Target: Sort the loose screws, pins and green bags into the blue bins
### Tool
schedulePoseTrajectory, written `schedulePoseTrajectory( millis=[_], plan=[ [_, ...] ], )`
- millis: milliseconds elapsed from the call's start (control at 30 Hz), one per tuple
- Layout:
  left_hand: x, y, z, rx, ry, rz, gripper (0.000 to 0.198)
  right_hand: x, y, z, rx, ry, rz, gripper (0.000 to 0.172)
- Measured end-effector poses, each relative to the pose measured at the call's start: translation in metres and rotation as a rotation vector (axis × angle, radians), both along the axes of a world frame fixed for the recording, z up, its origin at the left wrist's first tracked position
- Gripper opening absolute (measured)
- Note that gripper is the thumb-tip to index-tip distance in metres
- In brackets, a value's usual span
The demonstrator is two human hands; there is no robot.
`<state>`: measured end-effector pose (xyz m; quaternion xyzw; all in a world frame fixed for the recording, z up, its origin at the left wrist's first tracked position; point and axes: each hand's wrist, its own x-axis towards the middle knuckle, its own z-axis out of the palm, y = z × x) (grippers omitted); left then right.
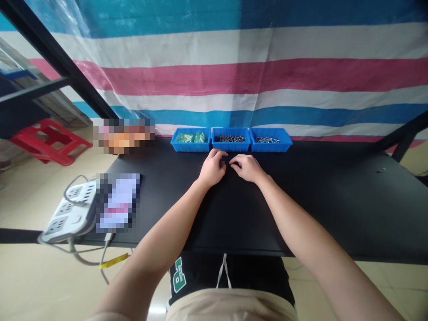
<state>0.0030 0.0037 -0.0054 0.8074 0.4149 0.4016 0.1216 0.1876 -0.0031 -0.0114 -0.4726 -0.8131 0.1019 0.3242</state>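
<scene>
My left hand [212, 168] and my right hand [245, 168] rest on a black tabletop [334, 209], both loosely curled and half closed, their fingertips close together; neither has hold of anything that I can see. Just ahead of them, three blue plastic trays stand side by side; the left tray [190, 146] holds green packets [189, 137]; the middle tray [230, 146] holds a heap of small dark metal parts [230, 139], too small to name; the right tray [270, 146] holds thin metal pins [266, 140]. Off to my left on the tabletop lie two pixelated objects, one far [123, 136] and one near [117, 203]; beside the near one, a white power strip [68, 211] sits at the table's edge, its grey cable [85, 261] hanging down past a yellow tag [113, 261]. A striped blue, white and pink tarpaulin [234, 76] hangs behind the table; a black metal frame [50, 58] crosses the upper left; a red plastic stool [50, 141] stands on the beige tiled floor [33, 285].
</scene>
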Motion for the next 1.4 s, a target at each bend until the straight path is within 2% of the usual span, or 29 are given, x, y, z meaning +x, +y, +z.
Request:
schedulePoseTrajectory(
  millis=[233, 400, 533, 733, 900, 1200, 1400],
  plan=[
    [0.0, 0.0, 0.001, -0.014, 0.071, -0.017, 0.027, 0.0, 0.002, -0.001, 0.106, 0.179, -0.014, 0.014],
    [0.001, 0.0, 0.003, -0.008, 0.047, -0.036, 0.02, -0.006, -0.001, 0.001, 0.192, 0.289, -0.052, 0.014],
    [0.002, -0.002, 0.005, -0.017, -0.002, -0.08, 0.016, -0.01, -0.004, 0.001, 0.181, 0.338, -0.034, 0.015],
    [0.003, -0.003, 0.006, -0.007, -0.021, -0.057, 0.015, -0.013, -0.006, 0.004, 0.145, 0.401, -0.015, 0.021],
    [0.003, -0.003, 0.005, 0.022, -0.034, -0.022, 0.014, -0.014, -0.007, 0.006, 0.145, 0.397, -0.04, 0.022],
    [0.006, -0.009, 0.01, 0.036, -0.102, -0.049, 0.014, -0.013, -0.007, 0.007, 0.087, 0.33, -0.108, 0.03],
    [0.007, -0.012, 0.012, -0.057, -0.145, -0.053, 0.013, -0.013, -0.007, 0.004, 0.117, 0.319, -0.109, 0.029]
  ],
)
